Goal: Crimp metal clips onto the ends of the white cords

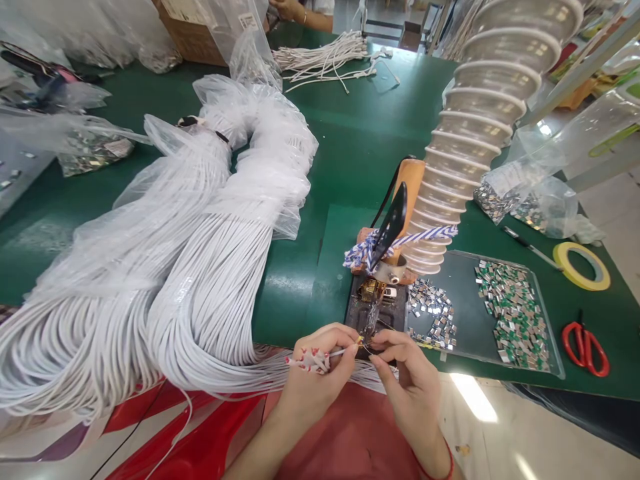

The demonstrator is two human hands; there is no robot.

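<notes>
My left hand [320, 373] is closed around a bunch of white cables [311, 361] with red-tipped ends. One cable runs forward between its thumb and forefinger. My right hand [413, 383] is pinched just to the right, fingertips close to that cable's end; what lies between them is too small to make out. Both hands meet at the near edge of a dark soldering stand [377, 310], which bears metal parts and a black upright plate [393, 223]. Small metal connectors [433, 310] lie beside the stand.
Large bundles of white cable [210, 287], partly in plastic, cover the left. A ribbed clear duct [480, 113] rises behind the stand. Rightward are a tray [557, 350] of green-and-silver connectors, yellow tape [563, 257] and red scissors [585, 347]. A person's hand [290, 9] shows across the table.
</notes>
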